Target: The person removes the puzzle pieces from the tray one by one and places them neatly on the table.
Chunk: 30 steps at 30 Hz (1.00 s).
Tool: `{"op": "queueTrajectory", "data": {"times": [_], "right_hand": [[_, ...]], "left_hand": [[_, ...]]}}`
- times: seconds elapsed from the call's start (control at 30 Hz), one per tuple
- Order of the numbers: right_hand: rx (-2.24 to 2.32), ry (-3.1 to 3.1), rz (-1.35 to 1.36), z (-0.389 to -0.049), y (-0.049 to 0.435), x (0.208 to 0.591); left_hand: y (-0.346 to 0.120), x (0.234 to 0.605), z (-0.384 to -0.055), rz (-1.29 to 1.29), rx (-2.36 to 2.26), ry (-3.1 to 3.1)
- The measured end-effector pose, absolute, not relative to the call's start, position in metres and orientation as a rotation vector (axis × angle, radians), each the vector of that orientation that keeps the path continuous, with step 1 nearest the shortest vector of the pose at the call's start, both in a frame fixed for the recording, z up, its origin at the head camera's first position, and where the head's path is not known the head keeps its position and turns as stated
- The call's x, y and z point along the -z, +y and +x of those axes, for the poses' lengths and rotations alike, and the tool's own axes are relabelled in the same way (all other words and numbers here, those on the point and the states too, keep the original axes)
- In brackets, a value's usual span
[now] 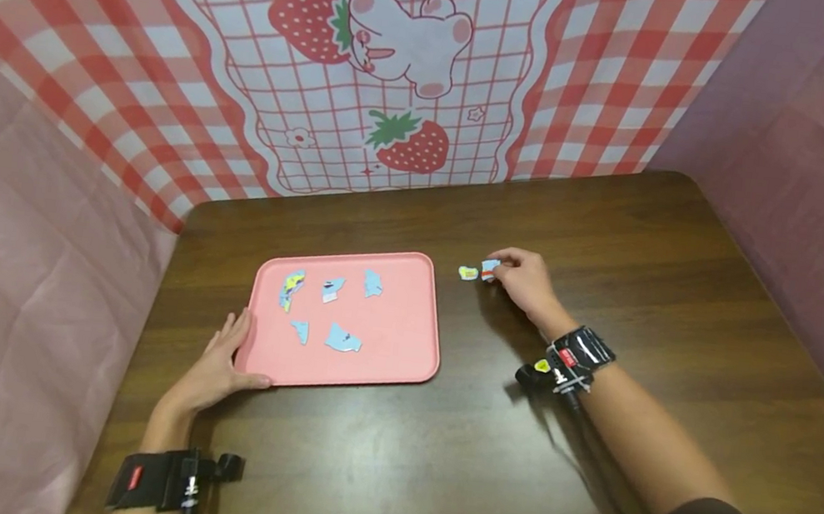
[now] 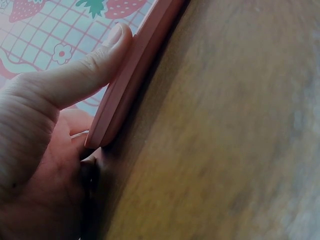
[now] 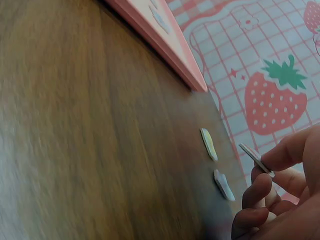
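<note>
My left hand (image 1: 216, 358) lies around the near left corner of a pink tray (image 1: 394, 356), with straight fingers along its left side. In the left wrist view the thumb (image 2: 95, 70) rests along the tray's rim. Beyond the tray's right side, my right hand (image 1: 525, 284) pinches a thin flat piece (image 3: 256, 159) between thumb and fingertips, seen edge-on. In the head view a light blue piece with a red stripe (image 1: 488, 270) shows at these fingertips. Just left of it lies a small yellow piece (image 1: 467, 273) with a pale border.
Several irregular, flat, light blue printed pieces lie spread in the tray, among them a long yellow-patterned piece (image 1: 291, 288). Another pale piece (image 3: 224, 185) lies on the wooden table (image 1: 374, 471) below my right hand. A checked strawberry cloth (image 1: 471, 121) hangs behind the table.
</note>
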State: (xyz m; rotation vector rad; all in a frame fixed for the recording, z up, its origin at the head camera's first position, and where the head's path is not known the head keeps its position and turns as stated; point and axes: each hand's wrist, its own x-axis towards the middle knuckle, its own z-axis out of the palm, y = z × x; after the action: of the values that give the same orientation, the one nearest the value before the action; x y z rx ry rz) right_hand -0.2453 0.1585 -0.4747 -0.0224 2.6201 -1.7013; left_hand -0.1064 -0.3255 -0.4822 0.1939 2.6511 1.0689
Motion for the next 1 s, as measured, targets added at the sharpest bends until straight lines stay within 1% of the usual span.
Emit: {"op": "queueTrajectory", "data": {"times": [0.57,1.0], "right_hand": [[1.442,2.787,-0.108,-0.256,0.2,0.474],[1.215,2.87,-0.119,-0.265,0.211,0.479]], "left_hand": [[-0.327,0.484,-0.106,0.202,-1.069,2.659],[-0.325,0.482,-0.107,0.197,-1.039,2.668]]}}
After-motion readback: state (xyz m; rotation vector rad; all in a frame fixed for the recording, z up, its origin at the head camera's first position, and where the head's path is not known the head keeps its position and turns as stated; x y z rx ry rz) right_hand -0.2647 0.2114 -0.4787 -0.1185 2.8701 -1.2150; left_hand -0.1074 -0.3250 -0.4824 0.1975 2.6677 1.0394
